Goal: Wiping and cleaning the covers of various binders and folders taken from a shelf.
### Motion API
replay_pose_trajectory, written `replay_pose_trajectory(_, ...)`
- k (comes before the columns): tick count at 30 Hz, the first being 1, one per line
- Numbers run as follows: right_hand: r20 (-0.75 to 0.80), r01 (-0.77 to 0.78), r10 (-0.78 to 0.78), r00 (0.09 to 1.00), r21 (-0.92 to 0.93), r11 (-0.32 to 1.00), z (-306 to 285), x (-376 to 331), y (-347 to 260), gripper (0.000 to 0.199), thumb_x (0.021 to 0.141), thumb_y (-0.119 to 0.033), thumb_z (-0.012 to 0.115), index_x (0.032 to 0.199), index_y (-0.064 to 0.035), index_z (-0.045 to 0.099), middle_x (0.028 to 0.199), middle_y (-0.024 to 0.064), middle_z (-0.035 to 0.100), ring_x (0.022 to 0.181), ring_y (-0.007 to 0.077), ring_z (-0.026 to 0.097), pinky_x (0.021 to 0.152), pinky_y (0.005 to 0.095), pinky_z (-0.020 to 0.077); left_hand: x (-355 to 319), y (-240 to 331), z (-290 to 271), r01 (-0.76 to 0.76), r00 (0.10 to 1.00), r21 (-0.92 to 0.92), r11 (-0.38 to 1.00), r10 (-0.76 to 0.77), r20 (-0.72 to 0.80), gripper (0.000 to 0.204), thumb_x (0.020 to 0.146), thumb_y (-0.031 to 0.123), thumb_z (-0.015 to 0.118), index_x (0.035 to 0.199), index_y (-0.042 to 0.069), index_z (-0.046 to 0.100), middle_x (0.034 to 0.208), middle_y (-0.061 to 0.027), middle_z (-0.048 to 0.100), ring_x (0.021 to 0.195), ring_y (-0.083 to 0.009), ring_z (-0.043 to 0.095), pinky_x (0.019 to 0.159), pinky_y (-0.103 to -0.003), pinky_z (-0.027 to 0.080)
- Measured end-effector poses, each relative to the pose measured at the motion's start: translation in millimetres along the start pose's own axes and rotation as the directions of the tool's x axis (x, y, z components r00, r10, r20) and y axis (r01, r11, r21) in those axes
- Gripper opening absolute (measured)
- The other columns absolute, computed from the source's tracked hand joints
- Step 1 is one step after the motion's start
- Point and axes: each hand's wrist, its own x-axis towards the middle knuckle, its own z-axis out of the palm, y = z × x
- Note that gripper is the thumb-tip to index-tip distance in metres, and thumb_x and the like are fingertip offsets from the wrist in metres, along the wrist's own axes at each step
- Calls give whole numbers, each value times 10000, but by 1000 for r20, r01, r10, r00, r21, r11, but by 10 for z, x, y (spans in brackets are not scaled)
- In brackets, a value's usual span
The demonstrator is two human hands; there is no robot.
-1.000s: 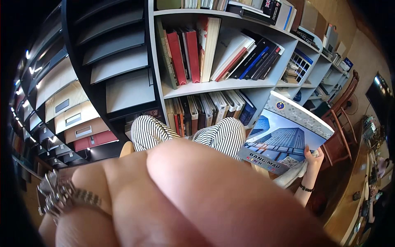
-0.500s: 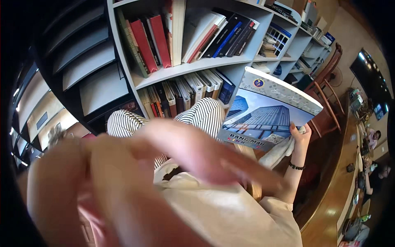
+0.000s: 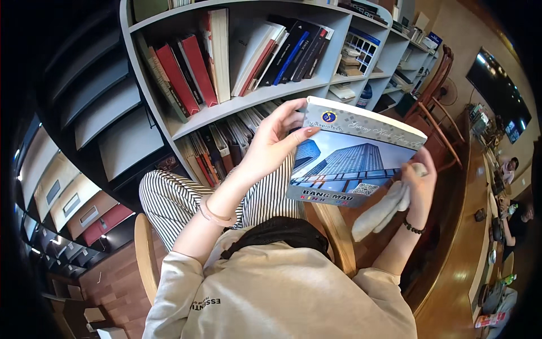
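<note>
A thick catalogue (image 3: pixel 344 155) with tall glass buildings on its cover is held up in front of me, tilted. My left hand (image 3: pixel 282 135) grips its upper left edge, the thumb lying across the cover and the fingers behind. At the right edge my right hand (image 3: pixel 420 175), slightly smeared by motion, is closed on a pale grey cloth (image 3: pixel 381 209) that hangs below it. That hand's fingertips reach the catalogue's edge; whether they also grip it is hard to tell.
Ahead stands a grey bookshelf (image 3: pixel 254 96) with leaning books (image 3: pixel 299 51) and upright binders (image 3: pixel 214 144). Black display racks (image 3: pixel 116 135) rise at the left. On the right are a wooden chair (image 3: pixel 432 124), a long wooden table (image 3: pixel 451 271) and people (image 3: pixel 510 165) farther off.
My left hand, a large blur close to the camera before, now grips the catalogue's left edge. The catalogue and my right hand have shifted slightly, and the cloth hangs more freely.
</note>
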Motion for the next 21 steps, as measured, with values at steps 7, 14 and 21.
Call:
replay_pose_trajectory(7,-846,698,-431,315,-101,709,253,17,-726,271,869,-105,631,1093,-36,496,1026,90,518,846,170,518,690,272,471,-7,-38,77,0,999,-22,1000,-1,-38,505,914,30,557,1366,-20,337,1168,-157,589,1058,-170,604,919,-270,473)
replay_pose_trajectory(14,-670,626,-721,174,-490,606,797,407,-341,318,862,-187,684,944,-33,417,907,62,430,865,166,457,765,295,402,-11,32,77,7,1000,-12,1000,-7,11,493,919,33,552,1363,-12,345,1158,-152,597,1073,-167,593,935,-277,463)
replay_pose_trajectory(21,-497,575,-670,551,-355,737,976,419,-433,255,864,-110,676,939,-12,453,889,70,527,804,148,543,710,246,458,-42,137,57,-1,1000,48,999,1,-7,479,914,15,551,1346,6,345,1150,-142,595,1043,-144,589,911,-270,468)
